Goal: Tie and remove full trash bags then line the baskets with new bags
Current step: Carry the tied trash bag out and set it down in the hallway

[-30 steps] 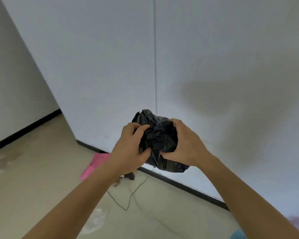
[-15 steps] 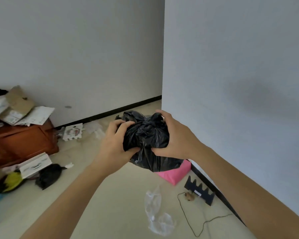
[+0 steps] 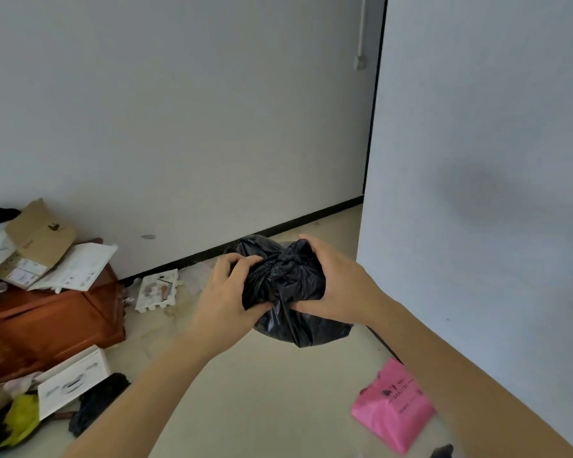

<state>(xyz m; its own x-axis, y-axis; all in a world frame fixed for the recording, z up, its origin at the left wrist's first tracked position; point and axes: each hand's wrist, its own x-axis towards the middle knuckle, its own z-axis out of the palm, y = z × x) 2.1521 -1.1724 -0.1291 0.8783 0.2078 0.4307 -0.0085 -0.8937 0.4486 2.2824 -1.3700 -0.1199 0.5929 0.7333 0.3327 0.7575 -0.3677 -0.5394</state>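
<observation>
Plain matt white walls [image 3: 179, 127], meeting at a corner with a black skirting strip along the base. Pale beige hard floor [image 3: 262, 391], smooth, faintly stained.

Far left: a boxy reddish-brown wooden cabinet [image 3: 57, 322] with a glossy finish. Flattened brown cardboard [image 3: 40, 239] and white printed sheets are heaped on its top.

Black plastic trash bag [image 3: 288, 292]: thin, shiny, heavily creased film, rounded and bulging, its neck bunched into a knot on top. It is held in the air above the floor, in front of the wall corner.

Flat pink plastic pouch [image 3: 391, 404] with dark print lies on the floor near the right wall. A flat white rectangular carton [image 3: 73, 381] leans at the cabinet's foot. A white moulded tray [image 3: 158, 289] sits by the skirting.

Left hand [image 3: 225, 292]: fingers curled over the bag's left shoulder, thumb pressed in beneath, clutching the film. Right hand [image 3: 338, 285]: fingers hooked over the top beside the knot, thumb dug in below, gripping the bag's right side.
</observation>
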